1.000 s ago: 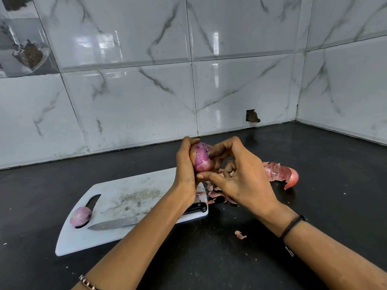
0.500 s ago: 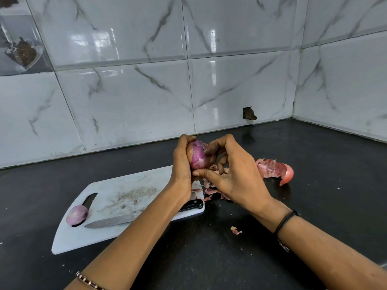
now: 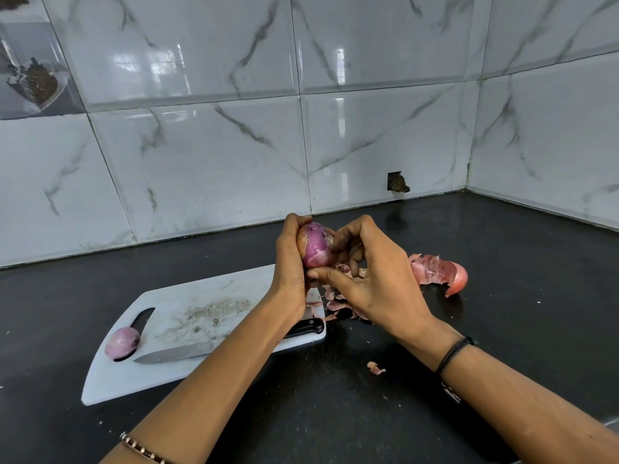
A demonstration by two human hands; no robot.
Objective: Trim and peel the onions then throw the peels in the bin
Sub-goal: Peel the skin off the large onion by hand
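My left hand (image 3: 290,262) grips a purple onion (image 3: 315,246) held up above the right end of the white cutting board (image 3: 187,306). My right hand (image 3: 371,279) holds the same onion from the right, thumb under it and fingers curled over its top. A peeled onion (image 3: 121,343) lies at the board's left end by the handle slot. A knife (image 3: 187,353) lies along the board's front edge, its black handle (image 3: 306,326) partly hidden by my left forearm. Pink peels (image 3: 338,304) lie heaped under my right hand.
A big curled piece of onion skin (image 3: 438,272) lies on the black counter (image 3: 502,313) to the right. One small peel scrap (image 3: 375,368) sits near the front. Tiled walls meet in a corner at the back right. No bin is in view.
My hands and the onion stay together in about the same place. My right fingers have shifted a little over the top of the onion. Everything on the counter lies as before.
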